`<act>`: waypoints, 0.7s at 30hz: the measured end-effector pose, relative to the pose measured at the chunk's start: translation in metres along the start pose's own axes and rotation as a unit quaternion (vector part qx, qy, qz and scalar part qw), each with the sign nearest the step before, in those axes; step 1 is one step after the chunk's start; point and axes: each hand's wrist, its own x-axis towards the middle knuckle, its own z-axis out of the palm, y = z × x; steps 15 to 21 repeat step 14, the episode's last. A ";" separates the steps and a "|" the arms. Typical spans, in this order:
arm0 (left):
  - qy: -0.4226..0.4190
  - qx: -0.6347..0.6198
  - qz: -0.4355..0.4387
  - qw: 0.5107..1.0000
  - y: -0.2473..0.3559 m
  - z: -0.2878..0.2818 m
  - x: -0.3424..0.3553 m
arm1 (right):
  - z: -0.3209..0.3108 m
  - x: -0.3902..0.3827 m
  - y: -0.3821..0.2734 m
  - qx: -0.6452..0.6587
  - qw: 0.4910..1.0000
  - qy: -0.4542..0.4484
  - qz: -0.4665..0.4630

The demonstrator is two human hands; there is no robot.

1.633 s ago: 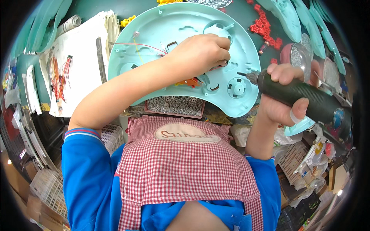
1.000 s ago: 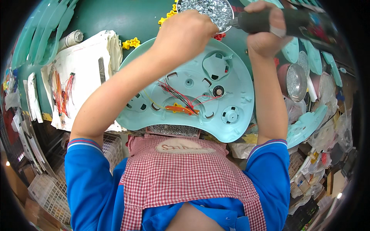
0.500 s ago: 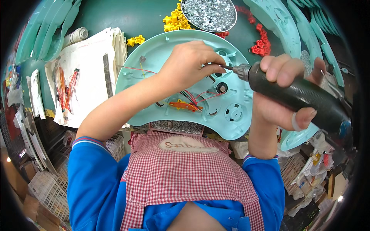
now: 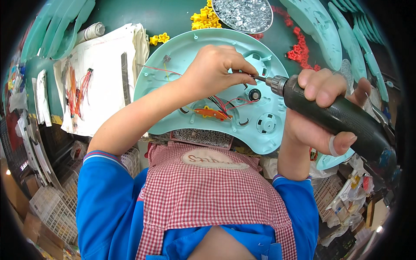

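My right hand (image 4: 320,93) is wrapped round a black electric screwdriver (image 4: 346,117), held almost level with its bit pointing left. The fingers of my left hand (image 4: 219,69) are pinched together at the bit's tip; what they hold, if anything, is too small to make out. Both are over a curved pale-green plastic shell (image 4: 184,50), which lies hollow side up. Inside the shell are a round black speaker (image 4: 254,95), an orange circuit board (image 4: 212,114) and red and black wires (image 4: 223,106). Part of the shell is hidden under my left hand and forearm.
Beyond the shell stands a bowl of small metal parts (image 4: 245,15), flanked by yellow star pieces (image 4: 206,19) and red star pieces (image 4: 299,52). More green shells (image 4: 318,30) stand at both far sides. Wires (image 4: 78,93) lie on white paper (image 4: 106,82) at left. A tray of screws (image 4: 201,137) sits near my apron.
The shell and the table things appear slightly farther right and higher in view. Both hands keep their holds, the left fingers still at the screwdriver's bit.
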 end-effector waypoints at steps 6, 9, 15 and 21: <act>0.044 0.137 0.071 0.987 0.004 0.004 -0.002 | 0.003 -0.004 0.006 -0.008 0.999 0.054 -0.001; 0.082 0.213 0.113 0.967 0.007 0.009 0.011 | 0.000 -0.006 0.007 -0.016 0.996 0.089 -0.009; -0.227 0.309 -0.255 0.888 -0.010 -0.039 0.084 | -0.014 -0.013 0.001 -0.086 0.993 0.079 -0.004; -0.227 0.309 -0.255 0.888 -0.010 -0.039 0.084 | -0.014 -0.013 0.001 -0.086 0.993 0.079 -0.004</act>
